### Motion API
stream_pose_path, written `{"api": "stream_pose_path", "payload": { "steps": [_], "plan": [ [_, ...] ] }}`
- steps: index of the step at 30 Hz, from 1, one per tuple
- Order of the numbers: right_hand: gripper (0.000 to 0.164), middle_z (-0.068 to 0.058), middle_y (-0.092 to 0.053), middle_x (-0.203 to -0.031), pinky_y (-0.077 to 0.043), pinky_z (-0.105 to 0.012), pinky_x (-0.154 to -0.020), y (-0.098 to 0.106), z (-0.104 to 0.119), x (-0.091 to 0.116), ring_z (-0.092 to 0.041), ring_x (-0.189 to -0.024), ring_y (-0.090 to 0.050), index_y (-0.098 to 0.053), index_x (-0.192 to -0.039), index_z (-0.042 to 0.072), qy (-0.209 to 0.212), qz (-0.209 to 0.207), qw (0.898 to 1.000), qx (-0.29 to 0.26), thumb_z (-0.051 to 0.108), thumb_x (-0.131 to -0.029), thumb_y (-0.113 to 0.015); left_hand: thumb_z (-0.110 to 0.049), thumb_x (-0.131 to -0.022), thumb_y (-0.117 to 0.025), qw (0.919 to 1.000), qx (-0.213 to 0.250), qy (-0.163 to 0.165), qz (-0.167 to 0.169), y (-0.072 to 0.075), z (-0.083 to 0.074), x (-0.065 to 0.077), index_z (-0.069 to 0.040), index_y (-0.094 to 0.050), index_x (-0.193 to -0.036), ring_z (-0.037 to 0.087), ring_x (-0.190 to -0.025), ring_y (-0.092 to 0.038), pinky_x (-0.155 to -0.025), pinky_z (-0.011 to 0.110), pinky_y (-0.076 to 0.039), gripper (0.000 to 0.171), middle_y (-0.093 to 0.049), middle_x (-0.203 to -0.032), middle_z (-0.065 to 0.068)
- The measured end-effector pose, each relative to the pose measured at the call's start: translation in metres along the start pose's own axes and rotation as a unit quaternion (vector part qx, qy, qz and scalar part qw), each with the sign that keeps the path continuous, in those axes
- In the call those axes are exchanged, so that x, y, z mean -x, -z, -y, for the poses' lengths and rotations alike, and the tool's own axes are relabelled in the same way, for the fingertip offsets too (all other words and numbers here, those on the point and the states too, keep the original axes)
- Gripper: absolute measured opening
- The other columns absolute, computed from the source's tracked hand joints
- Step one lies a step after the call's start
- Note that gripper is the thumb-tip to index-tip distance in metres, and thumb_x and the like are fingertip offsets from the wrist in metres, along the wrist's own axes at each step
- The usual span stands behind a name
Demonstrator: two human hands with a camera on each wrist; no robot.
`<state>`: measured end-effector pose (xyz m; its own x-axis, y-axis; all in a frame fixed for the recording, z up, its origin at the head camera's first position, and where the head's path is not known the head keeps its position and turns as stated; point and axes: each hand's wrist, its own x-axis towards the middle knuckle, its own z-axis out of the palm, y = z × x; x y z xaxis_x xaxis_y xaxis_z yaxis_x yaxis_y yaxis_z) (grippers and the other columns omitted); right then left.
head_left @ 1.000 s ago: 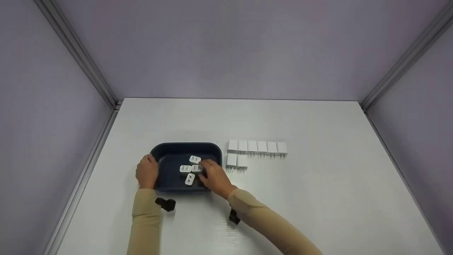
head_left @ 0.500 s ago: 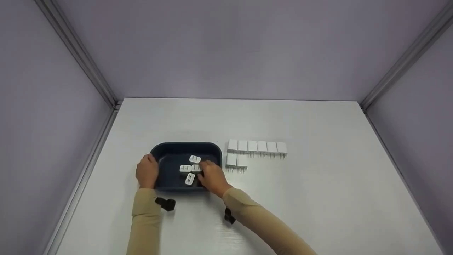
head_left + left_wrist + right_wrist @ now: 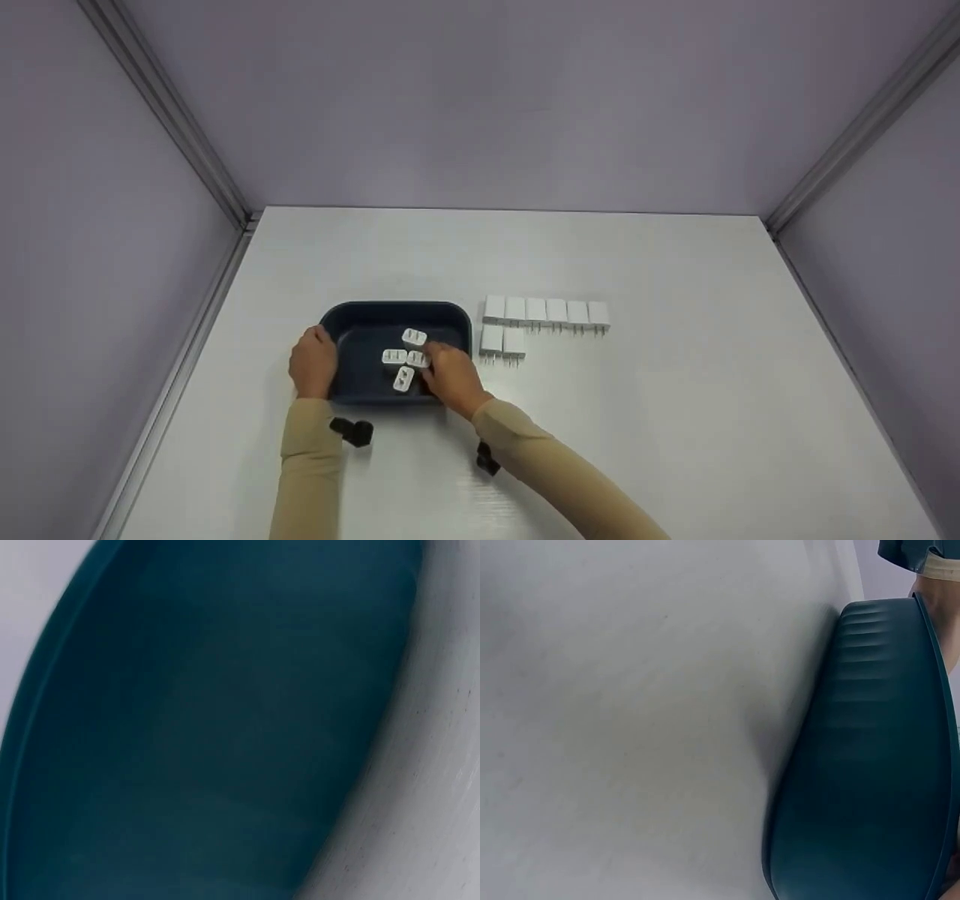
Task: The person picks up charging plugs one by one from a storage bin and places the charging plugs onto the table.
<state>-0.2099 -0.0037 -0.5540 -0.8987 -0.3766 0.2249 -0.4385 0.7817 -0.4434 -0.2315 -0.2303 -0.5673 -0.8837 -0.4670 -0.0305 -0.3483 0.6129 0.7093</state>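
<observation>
A dark blue tray [image 3: 364, 390] holds several white plug chargers, their prongs facing up. My left hand [image 3: 313, 363] grips the tray's left rim. Inside the tray's right half, my right hand [image 3: 453, 377] pinches a white charger [image 3: 418, 359] at its right side; the fingertips are partly hidden. Beside that one stand three more: one charger [image 3: 414, 337] behind, a second charger [image 3: 394, 357] to the left and a third charger [image 3: 403, 379] in front. The left wrist view shows the tray wall [image 3: 225, 720] close up; the right wrist view has the tray's outer side [image 3: 862, 765].
Right of the tray, on the white table [image 3: 675, 420], several chargers lie flat in a back row [image 3: 545, 309], prongs towards me. Two chargers [image 3: 502, 340] lie in front of its left end. A dark wrist camera [image 3: 352, 432] sits below the left hand.
My right hand has shifted slightly left and towards me within the tray. The charger at its fingertips has turned a little. The left hand stays on the rim.
</observation>
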Motion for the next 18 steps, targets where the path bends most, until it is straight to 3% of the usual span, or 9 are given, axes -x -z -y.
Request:
{"api": "stream_pose_path", "payload": {
  "steps": [9,18],
  "plan": [
    [0.013,-0.006,-0.072,-0.088,-0.056,-0.032,-0.073,-0.0032,-0.0021,0.0018,-0.020,-0.082,-0.071,-0.066,-0.096,0.006,0.001,-0.008,1.000,-0.001,0.012,-0.085,-0.070,-0.024,-0.104,-0.025,1.0000,0.002,0.004,0.009,0.0019,-0.0019,0.0010,0.010,-0.060,-0.114,0.050,-0.101,-0.062,-0.085,0.058,-0.047,0.050,-0.064,-0.110,0.034],
    [0.021,-0.008,-0.072,-0.101,-0.055,-0.032,-0.082,-0.0022,-0.0059,0.0043,-0.021,-0.094,-0.070,-0.068,-0.107,0.006,-0.002,-0.018,0.999,-0.051,0.014,-0.087,-0.069,-0.024,-0.104,-0.025,1.0000,0.003,0.007,-0.001,0.0011,-0.0010,-0.0001,0.010,-0.061,-0.113,0.049,-0.098,-0.063,-0.083,0.057,-0.047,0.050,-0.064,-0.109,0.034]
  ]
}}
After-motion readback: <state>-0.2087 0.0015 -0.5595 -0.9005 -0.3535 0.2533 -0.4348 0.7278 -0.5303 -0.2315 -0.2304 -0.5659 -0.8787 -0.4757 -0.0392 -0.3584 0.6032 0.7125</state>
